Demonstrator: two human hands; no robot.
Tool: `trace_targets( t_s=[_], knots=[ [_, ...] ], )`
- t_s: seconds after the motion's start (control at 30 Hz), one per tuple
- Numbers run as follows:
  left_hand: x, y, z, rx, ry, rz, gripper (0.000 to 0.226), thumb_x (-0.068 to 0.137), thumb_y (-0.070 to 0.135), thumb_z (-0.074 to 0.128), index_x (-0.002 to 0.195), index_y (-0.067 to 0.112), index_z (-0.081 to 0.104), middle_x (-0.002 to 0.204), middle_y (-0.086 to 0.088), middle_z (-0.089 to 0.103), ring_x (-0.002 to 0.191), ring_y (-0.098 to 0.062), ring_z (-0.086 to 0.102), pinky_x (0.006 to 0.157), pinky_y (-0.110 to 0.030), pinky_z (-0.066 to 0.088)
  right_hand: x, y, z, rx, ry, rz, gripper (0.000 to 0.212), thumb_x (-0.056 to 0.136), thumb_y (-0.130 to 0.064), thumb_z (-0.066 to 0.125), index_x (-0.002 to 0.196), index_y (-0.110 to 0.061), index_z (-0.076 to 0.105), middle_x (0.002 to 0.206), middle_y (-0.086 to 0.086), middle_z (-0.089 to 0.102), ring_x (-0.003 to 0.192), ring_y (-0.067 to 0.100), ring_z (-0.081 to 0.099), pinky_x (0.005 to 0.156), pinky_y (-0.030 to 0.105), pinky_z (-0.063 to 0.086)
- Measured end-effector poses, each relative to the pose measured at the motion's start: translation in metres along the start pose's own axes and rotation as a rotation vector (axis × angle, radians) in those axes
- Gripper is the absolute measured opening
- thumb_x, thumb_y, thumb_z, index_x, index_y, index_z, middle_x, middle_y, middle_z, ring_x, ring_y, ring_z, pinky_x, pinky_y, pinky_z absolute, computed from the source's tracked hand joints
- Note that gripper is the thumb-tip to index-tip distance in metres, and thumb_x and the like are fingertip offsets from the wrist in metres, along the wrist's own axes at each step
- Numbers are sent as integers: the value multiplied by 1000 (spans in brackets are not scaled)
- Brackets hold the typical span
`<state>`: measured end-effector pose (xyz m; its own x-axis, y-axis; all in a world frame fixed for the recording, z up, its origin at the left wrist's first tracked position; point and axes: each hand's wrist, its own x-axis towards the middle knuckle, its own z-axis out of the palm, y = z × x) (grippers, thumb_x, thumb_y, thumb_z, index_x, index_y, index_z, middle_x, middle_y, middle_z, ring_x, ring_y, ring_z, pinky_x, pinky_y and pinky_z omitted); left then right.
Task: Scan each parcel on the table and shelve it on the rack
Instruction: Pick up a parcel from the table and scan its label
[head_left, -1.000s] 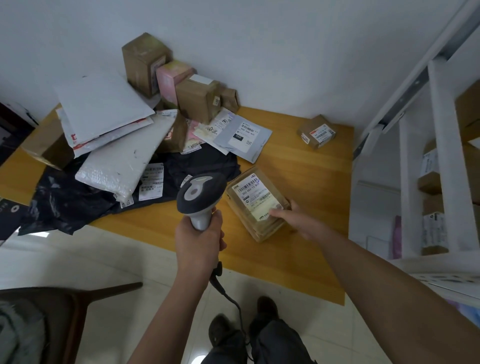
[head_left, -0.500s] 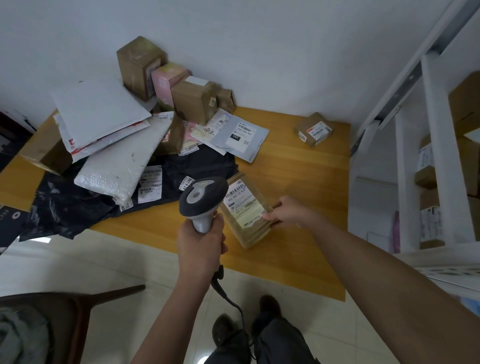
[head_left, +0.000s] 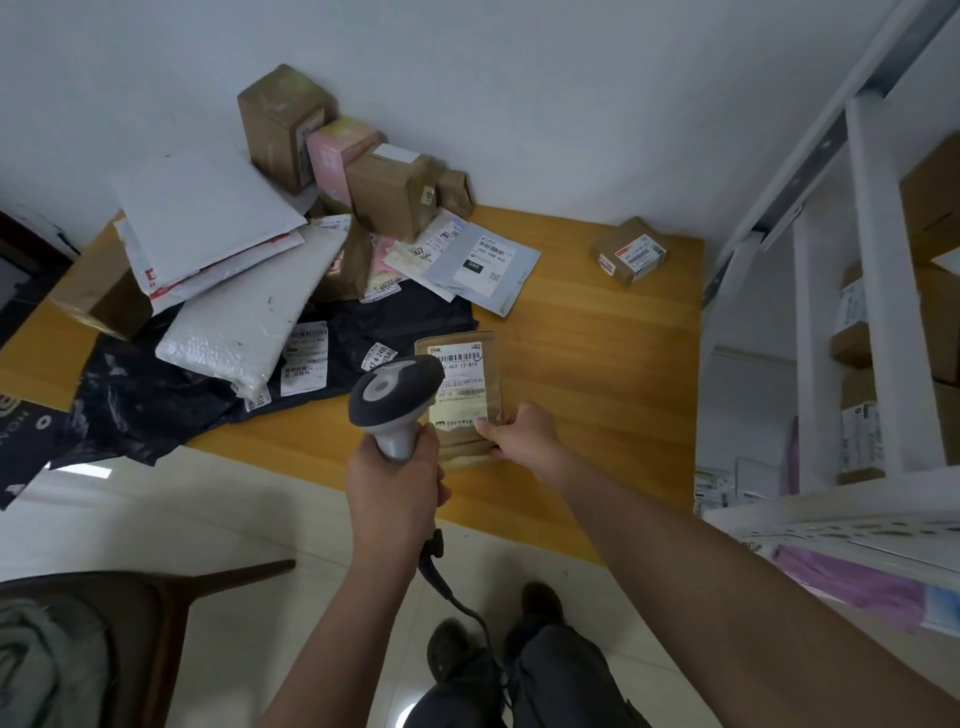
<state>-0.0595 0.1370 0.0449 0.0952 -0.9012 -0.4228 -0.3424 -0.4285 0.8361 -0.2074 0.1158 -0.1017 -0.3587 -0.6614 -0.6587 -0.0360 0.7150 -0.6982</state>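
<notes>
My left hand (head_left: 395, 480) grips the handle of a grey and black barcode scanner (head_left: 396, 396), whose head points down over a flat brown parcel (head_left: 467, 384) with a white and yellow label. My right hand (head_left: 522, 434) pinches that parcel's near right corner and holds it tilted up above the wooden table (head_left: 597, 364). A small brown box (head_left: 629, 251) lies alone at the table's far right. A heap of boxes and mailers (head_left: 249, 270) fills the table's left and back. The white rack (head_left: 878, 291) stands at the right.
Brown boxes with labels sit on the rack's shelves (head_left: 852, 338). Black bags (head_left: 156, 400) hang over the table's front left edge. A dark wooden chair (head_left: 130, 623) with grey cloth is at lower left. The scanner's cable (head_left: 452, 587) runs down past my shoes.
My right hand has turned the flat parcel straighter and lifted it toward the scanner. The scanner head now overlaps the label's left edge.
</notes>
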Motion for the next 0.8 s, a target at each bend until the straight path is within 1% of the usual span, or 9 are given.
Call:
trace_targets(
  t_s=[0.13, 0.23, 0.3, 0.4, 0.5, 0.57, 0.67, 0.73, 0.8],
  knots=[
    [-7, 1, -6, 46, 10, 24, 29, 92, 21, 64, 83, -6, 59, 57, -8, 58, 37, -11, 54, 39, -21, 44, -2, -3, 4, 5, -11, 17, 32, 88, -28, 72, 103, -12, 50, 101, -1, 55, 77, 19, 71, 79, 36, 60],
    [-13, 2, -7, 81, 1, 49, 31, 93, 20, 63, 75, -4, 58, 55, -9, 56, 36, -10, 53, 46, -27, 45, -1, -4, 3, -8, -24, 28, 32, 87, -27, 72, 103, -12, 49, 111, 3, 57, 78, 21, 72, 79, 35, 60],
    [-16, 3, -7, 139, -9, 83, 34, 94, 19, 61, 74, -9, 56, 55, -13, 56, 36, -9, 55, 50, -29, 46, -1, -5, 3, -21, -21, 24, 32, 87, -27, 72, 104, -12, 49, 118, 6, 59, 76, 19, 72, 78, 33, 60],
    [-20, 5, -7, 196, -16, 109, 35, 93, 18, 60, 77, -13, 57, 60, -23, 61, 36, -7, 56, 53, -30, 47, 1, -5, 3, -29, -21, 21, 33, 88, -28, 72, 106, -12, 49, 122, 8, 59, 75, 17, 71, 78, 33, 60],
    [-23, 5, -8, 239, -30, 104, 34, 93, 17, 60, 78, -13, 58, 63, -25, 64, 36, -6, 56, 51, -26, 44, 1, -5, 2, -36, -30, 28, 33, 87, -28, 72, 105, -14, 49, 121, 7, 59, 75, 18, 71, 80, 34, 60],
    [-24, 5, -8, 251, -32, 104, 34, 92, 16, 60, 76, -14, 57, 60, -24, 61, 35, -7, 56, 49, -25, 43, 2, -5, 3, -37, -32, 35, 34, 87, -29, 73, 105, -13, 49, 120, 7, 60, 76, 19, 72, 81, 35, 60],
    [-25, 7, -9, 267, -28, 108, 34, 92, 16, 61, 77, -14, 56, 60, -25, 60, 35, -7, 55, 40, -20, 43, 3, -6, 3, -29, -36, 41, 35, 86, -28, 74, 106, -13, 50, 119, 8, 60, 78, 21, 72, 80, 35, 60],
    [-26, 7, -10, 266, -30, 105, 33, 92, 16, 61, 78, -14, 56, 57, -19, 57, 35, -7, 54, 37, -16, 41, 1, -6, 3, -45, -45, 38, 35, 87, -29, 72, 109, -13, 50, 118, 7, 59, 80, 20, 72, 80, 34, 60],
    [-26, 8, -9, 264, -35, 93, 33, 92, 16, 61, 78, -13, 56, 55, -13, 55, 35, -7, 54, 42, -21, 44, 1, -6, 2, -61, -52, 32, 34, 88, -28, 71, 110, -12, 50, 115, 5, 59, 81, 20, 72, 81, 34, 60]
  ],
)
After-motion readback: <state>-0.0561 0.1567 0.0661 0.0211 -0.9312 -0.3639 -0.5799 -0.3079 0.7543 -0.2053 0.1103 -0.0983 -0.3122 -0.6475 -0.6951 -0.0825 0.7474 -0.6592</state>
